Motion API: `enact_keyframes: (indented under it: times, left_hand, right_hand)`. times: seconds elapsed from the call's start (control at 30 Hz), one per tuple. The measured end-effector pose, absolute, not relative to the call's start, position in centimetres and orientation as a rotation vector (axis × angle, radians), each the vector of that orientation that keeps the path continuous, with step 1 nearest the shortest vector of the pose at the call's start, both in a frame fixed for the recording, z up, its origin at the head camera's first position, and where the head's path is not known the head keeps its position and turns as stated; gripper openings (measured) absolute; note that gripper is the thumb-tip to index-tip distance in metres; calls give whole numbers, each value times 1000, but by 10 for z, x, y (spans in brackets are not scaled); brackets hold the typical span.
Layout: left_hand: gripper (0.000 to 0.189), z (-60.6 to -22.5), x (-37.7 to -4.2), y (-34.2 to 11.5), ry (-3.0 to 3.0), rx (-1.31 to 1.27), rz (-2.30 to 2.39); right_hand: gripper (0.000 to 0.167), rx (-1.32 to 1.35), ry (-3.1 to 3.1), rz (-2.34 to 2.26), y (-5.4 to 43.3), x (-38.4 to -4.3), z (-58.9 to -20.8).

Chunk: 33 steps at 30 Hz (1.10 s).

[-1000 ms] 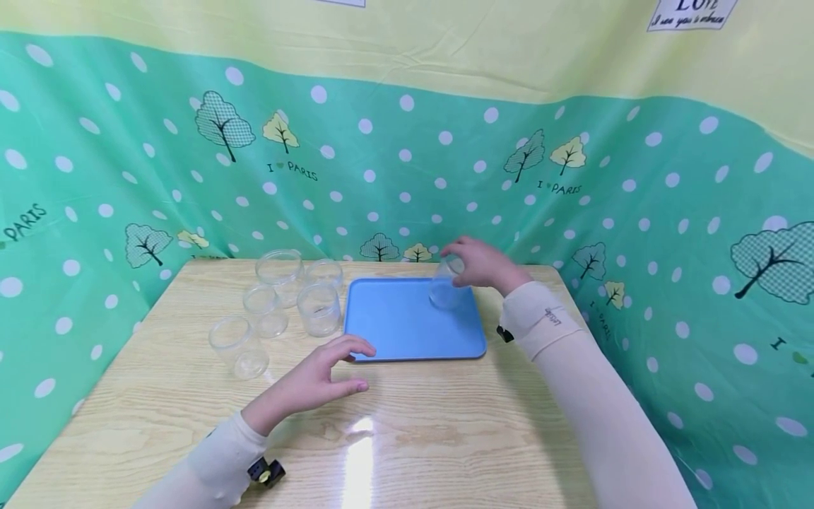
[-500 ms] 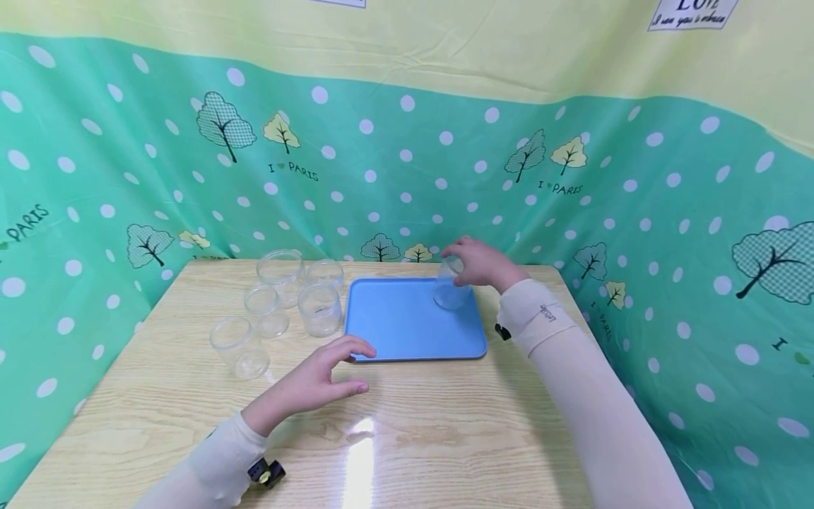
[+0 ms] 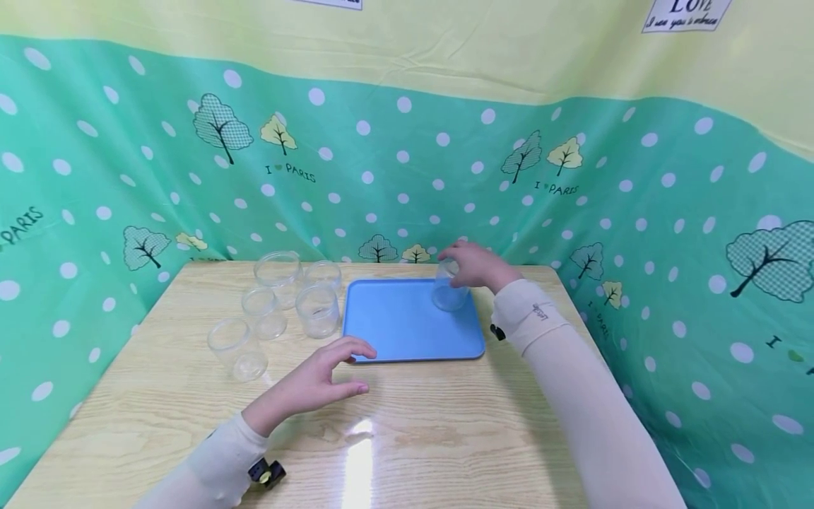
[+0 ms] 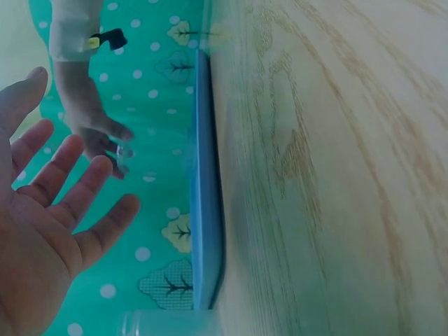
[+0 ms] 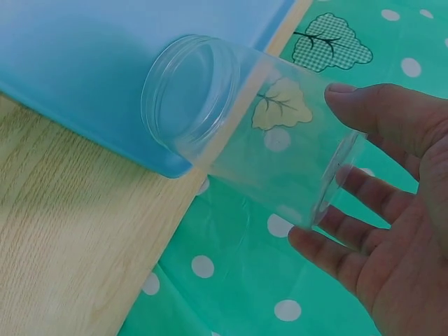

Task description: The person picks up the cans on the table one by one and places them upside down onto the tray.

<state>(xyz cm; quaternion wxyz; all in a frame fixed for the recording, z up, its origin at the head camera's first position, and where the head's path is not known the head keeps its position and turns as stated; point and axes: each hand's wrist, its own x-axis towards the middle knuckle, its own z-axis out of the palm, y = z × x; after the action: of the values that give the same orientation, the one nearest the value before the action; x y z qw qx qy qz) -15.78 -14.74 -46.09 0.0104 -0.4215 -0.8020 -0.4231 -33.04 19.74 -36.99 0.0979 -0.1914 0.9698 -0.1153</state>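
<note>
Lying just below the fingers of the right hand (image 3: 478, 266), the clear jar (image 3: 448, 298) is gripped near its upper end between thumb and fingertips, over the far right part of the blue tray (image 3: 407, 322), its long axis roughly upright and its ridged end turned toward the tray; whether the two are touching cannot be told. The left hand (image 3: 314, 378) is held near the tray's near left corner, its fingers spread and nothing grasped, and is placed farther from that jar than from the five clear containers (image 3: 319, 312) grouped left of the tray.
</note>
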Motion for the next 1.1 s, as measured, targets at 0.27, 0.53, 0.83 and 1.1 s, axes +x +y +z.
enact_keyframes:
  times: [0.27, 0.53, 0.83, 1.1]
  left_hand:
    - [50, -462, -158, -147, -2498, -1316, -1301]
    - [47, -461, -158, -146, -2508, -1316, -1311]
    - [48, -462, -157, -144, -2504, -1316, -1294]
    - [50, -461, -155, -143, -2528, -1297, -1287]
  right_hand:
    - [64, -578, 2874, -345, 194, -333, -372]
    - [62, -573, 2882, -321, 192, -334, -373]
    - [60, -567, 2883, -330, 194, -334, -374]
    - [61, -560, 2880, -325, 194, -336, -376]
